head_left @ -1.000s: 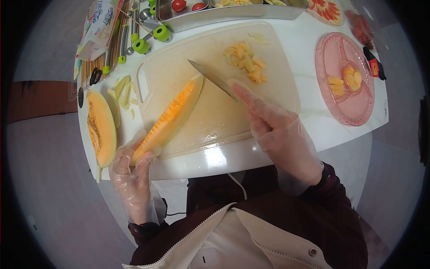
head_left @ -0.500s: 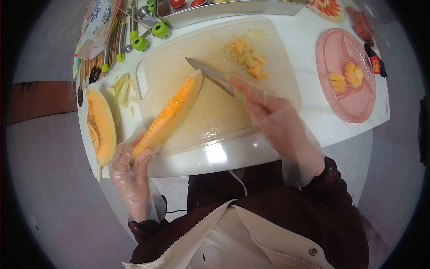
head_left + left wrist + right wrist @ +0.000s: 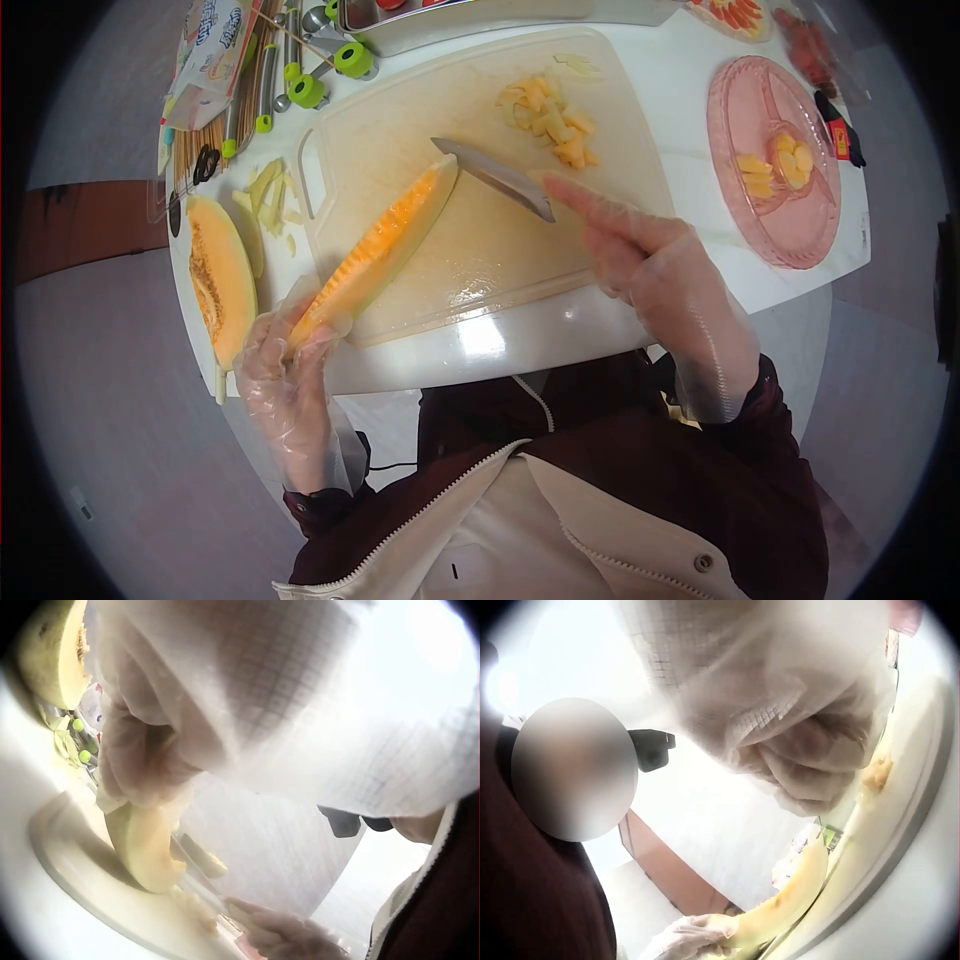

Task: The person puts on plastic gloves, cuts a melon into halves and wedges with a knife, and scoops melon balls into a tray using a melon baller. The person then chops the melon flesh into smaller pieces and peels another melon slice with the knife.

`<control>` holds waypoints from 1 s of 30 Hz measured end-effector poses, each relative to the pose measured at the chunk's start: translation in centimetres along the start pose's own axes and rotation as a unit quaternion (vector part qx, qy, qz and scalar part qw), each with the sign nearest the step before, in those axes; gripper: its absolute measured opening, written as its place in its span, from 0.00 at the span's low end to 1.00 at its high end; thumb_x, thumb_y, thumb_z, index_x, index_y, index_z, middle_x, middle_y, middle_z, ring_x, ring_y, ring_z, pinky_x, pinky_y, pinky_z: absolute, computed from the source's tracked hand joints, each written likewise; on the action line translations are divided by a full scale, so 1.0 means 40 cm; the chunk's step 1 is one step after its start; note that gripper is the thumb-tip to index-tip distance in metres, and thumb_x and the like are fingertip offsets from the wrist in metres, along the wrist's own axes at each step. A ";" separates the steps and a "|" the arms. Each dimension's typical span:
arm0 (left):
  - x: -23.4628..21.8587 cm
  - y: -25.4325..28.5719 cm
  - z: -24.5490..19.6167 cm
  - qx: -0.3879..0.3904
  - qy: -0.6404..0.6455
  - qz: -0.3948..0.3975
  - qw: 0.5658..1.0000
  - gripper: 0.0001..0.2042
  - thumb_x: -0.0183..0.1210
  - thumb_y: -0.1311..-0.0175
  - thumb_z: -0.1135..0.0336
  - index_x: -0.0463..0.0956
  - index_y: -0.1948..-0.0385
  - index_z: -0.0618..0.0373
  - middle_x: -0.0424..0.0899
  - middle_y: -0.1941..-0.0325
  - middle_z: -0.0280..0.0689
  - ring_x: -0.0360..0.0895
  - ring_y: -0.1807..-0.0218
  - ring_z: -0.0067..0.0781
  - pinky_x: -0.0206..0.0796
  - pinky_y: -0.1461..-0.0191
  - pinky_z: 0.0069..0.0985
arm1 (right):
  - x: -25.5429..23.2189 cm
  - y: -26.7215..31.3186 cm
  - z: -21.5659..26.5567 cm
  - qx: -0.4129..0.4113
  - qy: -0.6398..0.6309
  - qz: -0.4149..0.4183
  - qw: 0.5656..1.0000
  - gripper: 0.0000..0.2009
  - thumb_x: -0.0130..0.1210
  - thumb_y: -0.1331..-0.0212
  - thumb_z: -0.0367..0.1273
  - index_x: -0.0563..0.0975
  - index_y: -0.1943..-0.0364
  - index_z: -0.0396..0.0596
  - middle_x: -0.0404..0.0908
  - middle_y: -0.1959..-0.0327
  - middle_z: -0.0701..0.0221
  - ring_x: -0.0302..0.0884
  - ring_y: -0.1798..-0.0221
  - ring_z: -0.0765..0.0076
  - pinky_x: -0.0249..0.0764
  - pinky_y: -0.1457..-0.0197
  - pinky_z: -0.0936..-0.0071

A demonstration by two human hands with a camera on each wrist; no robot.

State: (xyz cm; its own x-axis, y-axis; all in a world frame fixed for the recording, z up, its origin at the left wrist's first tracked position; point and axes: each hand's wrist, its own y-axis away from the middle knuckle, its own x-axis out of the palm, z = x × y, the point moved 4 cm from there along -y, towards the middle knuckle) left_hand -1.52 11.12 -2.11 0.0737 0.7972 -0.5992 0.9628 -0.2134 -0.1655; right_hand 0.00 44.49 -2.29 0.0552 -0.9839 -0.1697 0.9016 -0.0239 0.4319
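My gloved left hand (image 3: 292, 385) grips the near end of a long orange melon wedge (image 3: 378, 247), which slants over the left part of the cutting board (image 3: 500, 245). In my gloved right hand (image 3: 670, 275) is a knife (image 3: 497, 178), its index finger stretched along the blade's back. The blade's tip end lies at the far end of the wedge; whether it touches the flesh I cannot tell. In the left wrist view the wedge (image 3: 142, 851) hangs below the left hand (image 3: 150, 750). The handle is hidden inside the right hand.
Small melon pieces (image 3: 550, 122) lie at the board's far right. A melon half (image 3: 222, 285) and peel strips (image 3: 268, 200) are at the left. Beyond are green-ended tools (image 3: 307, 91) and a metal tray (image 3: 500, 22). A pink divided plate (image 3: 740, 225) holding fruit stands at the right.
My right hand and the knife have shifted to the right, after a small move left. The left hand still grips the wedge, nearly unmoved.
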 end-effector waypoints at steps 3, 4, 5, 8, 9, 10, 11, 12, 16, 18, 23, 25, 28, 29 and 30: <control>-0.005 0.001 0.011 -0.034 0.030 -0.033 0.998 0.14 0.67 0.33 0.76 0.84 0.46 0.63 0.85 0.54 0.40 0.80 0.56 0.26 0.75 0.52 0.22 | 0.000 -0.008 0.003 0.004 0.006 0.000 1.000 0.22 0.49 0.25 0.24 0.77 0.29 0.53 0.64 0.72 0.87 0.56 0.71 0.87 0.56 0.66 0.87; -0.004 0.000 0.010 -0.034 0.031 -0.033 0.998 0.14 0.67 0.33 0.76 0.84 0.46 0.63 0.85 0.54 0.40 0.80 0.56 0.26 0.75 0.52 0.22 | 0.002 -0.011 0.005 0.004 0.007 0.000 1.000 0.22 0.49 0.25 0.24 0.77 0.29 0.53 0.64 0.72 0.87 0.56 0.71 0.87 0.56 0.66 0.87; -0.004 -0.002 0.008 -0.041 0.026 -0.029 0.998 0.15 0.67 0.33 0.77 0.84 0.46 0.64 0.85 0.54 0.40 0.80 0.56 0.26 0.74 0.51 0.22 | 0.006 -0.016 0.007 0.007 -0.006 0.004 1.000 0.22 0.49 0.25 0.24 0.77 0.29 0.52 0.65 0.72 0.87 0.56 0.70 0.87 0.57 0.66 0.87; -0.009 -0.007 0.002 -0.064 0.009 -0.024 0.998 0.15 0.68 0.34 0.77 0.85 0.46 0.64 0.85 0.54 0.39 0.80 0.56 0.26 0.74 0.51 0.21 | 0.025 -0.043 -0.007 -0.017 -0.004 0.007 1.000 0.22 0.49 0.24 0.25 0.77 0.29 0.53 0.70 0.68 0.85 0.60 0.68 0.87 0.61 0.63 0.87; -0.010 -0.009 0.004 -0.078 -0.002 -0.021 0.997 0.15 0.69 0.35 0.77 0.85 0.46 0.65 0.85 0.54 0.39 0.80 0.56 0.26 0.73 0.50 0.21 | 0.030 -0.051 -0.009 -0.045 0.012 0.006 0.999 0.21 0.49 0.23 0.26 0.76 0.29 0.53 0.74 0.65 0.84 0.63 0.65 0.88 0.64 0.61 0.87; -0.007 -0.007 0.006 -0.078 -0.002 -0.021 0.997 0.15 0.69 0.35 0.77 0.85 0.46 0.65 0.85 0.54 0.39 0.80 0.56 0.26 0.73 0.50 0.21 | 0.030 -0.056 -0.006 -0.045 0.012 0.006 0.999 0.21 0.49 0.23 0.26 0.76 0.29 0.53 0.74 0.65 0.84 0.63 0.65 0.88 0.64 0.61 0.87; -0.006 -0.006 0.011 -0.072 0.015 -0.027 0.997 0.15 0.69 0.35 0.77 0.85 0.46 0.66 0.85 0.54 0.39 0.80 0.56 0.26 0.73 0.51 0.21 | 0.036 -0.060 -0.004 -0.032 0.021 0.025 0.999 0.21 0.49 0.23 0.27 0.76 0.29 0.53 0.77 0.60 0.83 0.65 0.62 0.87 0.66 0.57 0.87; -0.005 -0.005 0.014 -0.066 0.031 -0.033 0.997 0.15 0.69 0.35 0.77 0.85 0.47 0.66 0.84 0.55 0.39 0.80 0.57 0.26 0.73 0.52 0.21 | 0.042 -0.062 -0.004 -0.019 0.030 0.044 0.998 0.21 0.49 0.22 0.28 0.75 0.28 0.54 0.79 0.55 0.81 0.68 0.58 0.87 0.69 0.53 0.87; -0.001 -0.002 0.014 -0.077 0.056 -0.038 0.995 0.16 0.69 0.36 0.77 0.85 0.46 0.67 0.83 0.56 0.38 0.79 0.57 0.25 0.74 0.54 0.21 | 0.062 -0.068 -0.024 0.008 0.009 0.051 0.999 0.21 0.49 0.22 0.29 0.75 0.28 0.55 0.80 0.51 0.79 0.69 0.54 0.86 0.69 0.48 0.86; -0.001 -0.005 0.008 -0.088 0.031 -0.041 0.995 0.16 0.69 0.36 0.78 0.84 0.46 0.68 0.83 0.57 0.38 0.79 0.59 0.25 0.74 0.55 0.21 | 0.066 -0.066 -0.034 0.015 0.025 0.038 0.999 0.21 0.49 0.22 0.29 0.75 0.28 0.54 0.80 0.52 0.78 0.69 0.54 0.85 0.70 0.46 0.85; 0.002 0.006 0.024 -0.092 0.064 -0.055 0.992 0.13 0.68 0.35 0.78 0.84 0.50 0.70 0.82 0.57 0.37 0.79 0.61 0.25 0.75 0.56 0.21 | 0.077 -0.070 -0.033 -0.030 0.026 0.037 0.999 0.21 0.48 0.22 0.30 0.75 0.28 0.55 0.80 0.53 0.76 0.70 0.55 0.85 0.71 0.47 0.84; 0.008 0.010 0.032 -0.080 0.075 -0.061 0.992 0.12 0.68 0.34 0.78 0.84 0.51 0.71 0.82 0.57 0.37 0.79 0.62 0.25 0.75 0.56 0.21 | 0.090 -0.074 -0.051 -0.017 0.020 0.041 0.999 0.21 0.48 0.22 0.30 0.75 0.28 0.55 0.80 0.56 0.77 0.70 0.59 0.85 0.71 0.51 0.84; 0.036 0.006 0.034 -0.147 0.120 -0.048 0.981 0.10 0.68 0.34 0.79 0.83 0.53 0.72 0.82 0.57 0.37 0.79 0.62 0.24 0.75 0.56 0.22 | 0.105 -0.079 -0.074 -0.107 0.063 0.015 0.992 0.21 0.48 0.22 0.30 0.76 0.28 0.56 0.74 0.66 0.82 0.64 0.67 0.86 0.66 0.62 0.85; 0.041 0.002 0.025 -0.151 0.123 -0.050 0.980 0.11 0.67 0.33 0.79 0.83 0.52 0.72 0.82 0.57 0.38 0.79 0.62 0.24 0.75 0.57 0.22 | 0.099 -0.071 -0.066 -0.052 0.031 0.035 0.998 0.21 0.48 0.22 0.29 0.76 0.28 0.57 0.72 0.68 0.83 0.62 0.69 0.87 0.64 0.64 0.85; 0.045 0.001 0.021 -0.155 0.126 -0.051 0.979 0.11 0.67 0.33 0.79 0.82 0.51 0.72 0.82 0.57 0.38 0.78 0.62 0.24 0.75 0.58 0.23 | 0.095 -0.065 -0.068 0.004 -0.001 0.054 0.999 0.21 0.48 0.22 0.29 0.76 0.29 0.57 0.69 0.70 0.84 0.59 0.71 0.88 0.61 0.67 0.85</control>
State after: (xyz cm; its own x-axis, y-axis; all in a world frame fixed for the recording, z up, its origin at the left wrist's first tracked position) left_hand -1.56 12.06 -3.85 -0.0032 0.9277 -0.3734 0.9982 0.0252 0.0540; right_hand -0.97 41.27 -6.46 0.1511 -0.9813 -0.1194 0.8866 0.0811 0.4553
